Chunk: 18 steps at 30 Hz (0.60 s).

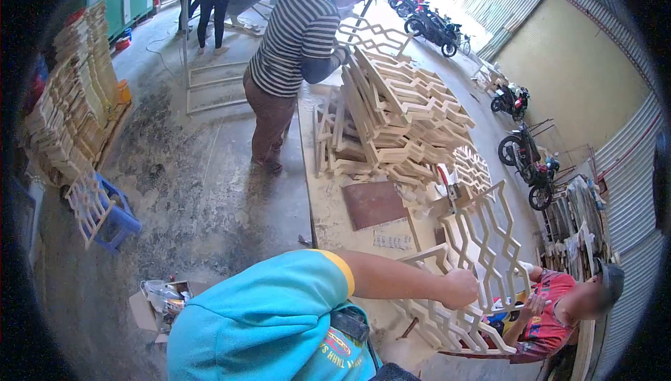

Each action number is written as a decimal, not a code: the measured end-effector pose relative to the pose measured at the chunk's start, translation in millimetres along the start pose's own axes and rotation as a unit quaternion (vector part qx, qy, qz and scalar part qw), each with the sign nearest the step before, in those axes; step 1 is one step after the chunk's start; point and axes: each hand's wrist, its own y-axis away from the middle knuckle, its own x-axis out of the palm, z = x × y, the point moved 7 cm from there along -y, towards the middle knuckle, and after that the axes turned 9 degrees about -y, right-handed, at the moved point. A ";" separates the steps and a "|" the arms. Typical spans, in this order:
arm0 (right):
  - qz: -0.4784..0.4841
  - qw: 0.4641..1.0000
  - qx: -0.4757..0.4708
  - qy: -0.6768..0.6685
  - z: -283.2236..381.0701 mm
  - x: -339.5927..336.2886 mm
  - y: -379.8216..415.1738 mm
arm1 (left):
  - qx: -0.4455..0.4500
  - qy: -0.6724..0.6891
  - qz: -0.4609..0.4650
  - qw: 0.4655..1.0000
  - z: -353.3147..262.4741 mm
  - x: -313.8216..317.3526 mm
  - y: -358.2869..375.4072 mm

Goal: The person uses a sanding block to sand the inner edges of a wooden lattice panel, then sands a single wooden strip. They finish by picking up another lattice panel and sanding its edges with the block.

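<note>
My left arm, in a turquoise sleeve with a yellow cuff, stretches across the worktable. My left hand [460, 289] is closed at the edge of a pale wooden lattice frame [500, 255] that stands tilted up. Another zigzag lattice piece [447, 325] lies below and beside the hand, overlapping it in this view. A small brown stick-like thing [410, 327] shows between the slats. Right across from me, a person in a red shirt [559, 314] has both hands near the far side of the frame. My right hand is outside the picture.
A tall pile of lattice frames [405, 112] fills the table's far part, where a person in a striped shirt [297, 39] leans over. Near me lies a brown board [374, 205]. A blue stool [115, 217] and stacked wooden parts [77, 94] stand left; motorbikes [528, 161] are parked right.
</note>
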 end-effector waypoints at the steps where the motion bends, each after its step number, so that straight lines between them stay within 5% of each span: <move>1: 0.019 0.999 -0.031 0.016 -26.0 41.3 -19.0 | -0.004 0.002 0.002 1.000 -1.3 -0.7 0.9; 3: 0.070 0.994 -0.046 -0.072 -15.0 29.7 -16.2 | -0.005 -0.002 0.014 1.000 -1.6 -8.9 7.1; 7: -0.004 0.999 -0.007 -0.044 11.1 -28.7 1.7 | -0.002 -0.019 0.011 1.000 0.9 -8.0 4.1; 18: 0.073 0.995 -0.039 -0.050 9.0 27.9 -25.2 | -0.005 -0.023 -0.024 0.999 -0.6 -12.3 8.4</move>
